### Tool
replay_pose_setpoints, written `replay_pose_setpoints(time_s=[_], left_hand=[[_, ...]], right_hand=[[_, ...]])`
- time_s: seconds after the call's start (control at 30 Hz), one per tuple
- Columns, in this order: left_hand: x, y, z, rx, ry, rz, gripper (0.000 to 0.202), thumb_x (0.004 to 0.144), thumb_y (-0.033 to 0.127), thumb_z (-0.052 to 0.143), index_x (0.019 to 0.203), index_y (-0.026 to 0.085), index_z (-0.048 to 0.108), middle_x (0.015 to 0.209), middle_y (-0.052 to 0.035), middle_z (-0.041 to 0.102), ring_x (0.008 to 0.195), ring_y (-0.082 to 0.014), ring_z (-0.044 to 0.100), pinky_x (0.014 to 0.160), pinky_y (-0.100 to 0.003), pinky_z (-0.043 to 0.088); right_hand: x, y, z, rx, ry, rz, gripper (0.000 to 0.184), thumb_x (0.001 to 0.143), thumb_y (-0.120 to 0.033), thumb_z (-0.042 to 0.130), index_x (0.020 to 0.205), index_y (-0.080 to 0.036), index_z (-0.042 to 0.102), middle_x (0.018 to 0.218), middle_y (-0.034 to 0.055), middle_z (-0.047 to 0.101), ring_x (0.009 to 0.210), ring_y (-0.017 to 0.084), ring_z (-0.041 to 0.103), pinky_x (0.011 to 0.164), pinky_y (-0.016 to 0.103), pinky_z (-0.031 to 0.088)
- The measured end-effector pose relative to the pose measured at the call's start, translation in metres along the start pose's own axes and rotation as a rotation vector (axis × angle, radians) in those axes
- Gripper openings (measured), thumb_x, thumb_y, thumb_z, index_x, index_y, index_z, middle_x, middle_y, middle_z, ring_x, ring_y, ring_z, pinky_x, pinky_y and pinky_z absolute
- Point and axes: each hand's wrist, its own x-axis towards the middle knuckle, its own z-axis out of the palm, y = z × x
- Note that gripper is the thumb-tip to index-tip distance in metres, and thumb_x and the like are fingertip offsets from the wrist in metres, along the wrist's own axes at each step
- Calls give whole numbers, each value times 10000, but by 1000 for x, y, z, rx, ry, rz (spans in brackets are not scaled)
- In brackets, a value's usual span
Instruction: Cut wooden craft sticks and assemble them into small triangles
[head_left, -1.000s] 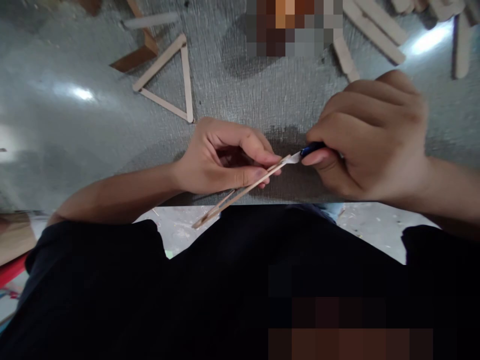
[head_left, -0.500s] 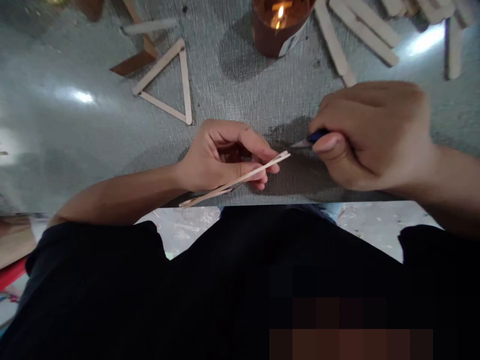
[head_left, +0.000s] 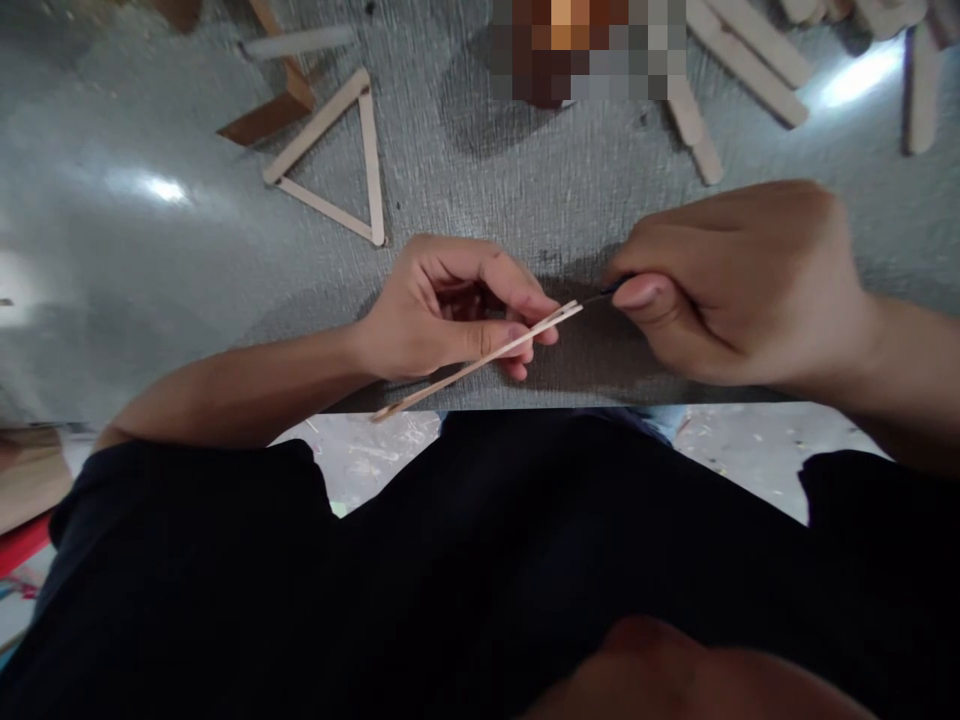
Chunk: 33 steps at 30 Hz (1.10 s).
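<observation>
My left hand [head_left: 442,310] pinches two thin wooden sticks [head_left: 480,362] held together edge-on, slanting from lower left up to the right above the grey table's [head_left: 187,280] near edge. My right hand [head_left: 750,285] is closed round a small blue-handled knife [head_left: 611,290]. Only a bit of the blue handle and the thin blade show past the thumb. The blade tip touches the upper right end of the sticks.
A triangle of glued sticks [head_left: 341,160] lies on the table at the back left, next to a brown wooden piece [head_left: 274,112] and a white rod [head_left: 300,42]. Several loose flat sticks [head_left: 750,65] lie at the back right. A blurred-out object [head_left: 592,50] stands at the back middle.
My right hand drew the blade away from the sticks' tip and has brought it back to it. My left hand flattened the sticks' slant, then tilted them slightly again.
</observation>
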Motion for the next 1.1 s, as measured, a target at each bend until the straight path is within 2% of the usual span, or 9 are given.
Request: replay_pose_setpoints(time_s=[0.13, 0.27, 0.37, 0.47, 0.6, 0.73, 0.9, 1.1], left_hand=[[2, -1, -2, 40, -21, 36, 260, 838, 133, 914, 1075, 212, 844, 1040, -26, 829, 804, -150, 826, 715, -272, 768], [5, -1, -2, 85, -3, 26, 175, 886, 175, 884, 1050, 230, 860, 1021, -26, 829, 763, -122, 812, 682, -226, 741], [8, 0, -3, 116, -41, 47, 155, 882, 181, 886, 1027, 235, 874, 986, -35, 836, 743, -136, 810, 641, -224, 711], [10, 1, -4, 179, -63, 42, 113, 865, 187, 895, 966, 233, 874, 950, -32, 844, 762, -138, 810, 646, -208, 684], [9, 4, -3, 274, -105, 52, 187, 879, 138, 842, 1025, 251, 868, 983, -11, 850, 819, -118, 811, 685, -187, 658], [6, 5, -3, 332, -112, 28, 137, 895, 171, 833, 1002, 253, 860, 981, -1, 848, 809, -106, 804, 684, -182, 630], [4, 6, -1, 373, -114, 67, 132, 906, 158, 829, 1016, 224, 859, 998, -35, 848, 812, -108, 798, 664, -176, 602], [5, 3, -1, 373, -94, 69, 105, 880, 205, 858, 977, 244, 864, 972, -28, 853, 752, -101, 789, 615, -162, 589]], right_hand=[[-1, 3, -3, 10, -29, -19, 322, 1121, -338, 468, 841, -202, 551, 653, -20, 526, 571, 99, 394, 551, 315, 259], [-1, 9, -5, 37, -17, -102, 311, 1102, -310, 514, 813, -196, 527, 628, -26, 461, 557, 87, 355, 542, 303, 230], [3, 13, -6, 108, -47, -141, 350, 1105, -325, 515, 780, -196, 507, 604, -32, 413, 537, 78, 321, 532, 299, 224], [7, 15, -6, 206, -108, -120, 468, 1131, -407, 497, 717, -188, 493, 576, -34, 381, 530, 64, 296, 530, 296, 209], [8, 16, -3, 348, -124, -106, 609, 1090, -582, 602, 655, -163, 525, 572, -48, 397, 538, 28, 272, 539, 275, 175], [6, 18, -2, 289, -138, -147, 541, 1117, -488, 550, 684, -164, 533, 586, -45, 434, 550, 35, 261, 551, 277, 177], [5, 21, -3, 220, -177, -192, 533, 1134, -482, 475, 700, -175, 521, 591, -36, 427, 544, 47, 266, 557, 287, 189], [2, 23, -2, 215, -229, -229, 465, 1123, -432, 496, 724, -194, 496, 616, -34, 447, 550, 75, 313, 560, 298, 230]])
